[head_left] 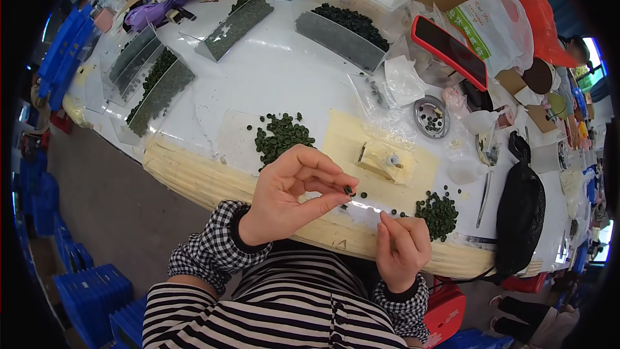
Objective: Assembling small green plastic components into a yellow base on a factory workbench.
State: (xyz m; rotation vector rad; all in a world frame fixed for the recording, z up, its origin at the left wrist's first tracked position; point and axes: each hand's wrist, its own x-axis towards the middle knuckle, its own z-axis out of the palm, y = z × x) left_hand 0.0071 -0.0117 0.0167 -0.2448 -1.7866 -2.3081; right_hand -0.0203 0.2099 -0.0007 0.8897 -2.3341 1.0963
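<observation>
Two loose heaps, a left pile (283,140) and a right pile (437,216), sit by the near edge of the surface (284,77), so I'd guess it's partway through; can't tell which pile is finished. The left hand (279,197) has its fingers pinching a small dark green piece (349,191) over that edge, between the piles. The right hand (404,252) curls its fingers in narrow, can't tell if they meet or grip anything. Clear trays (339,43) toward the far edge hold loads more, so plenty left, I reckon. Red phone (449,52) near the far right corner, blue stools (97,294) on grey floor (97,168).
</observation>
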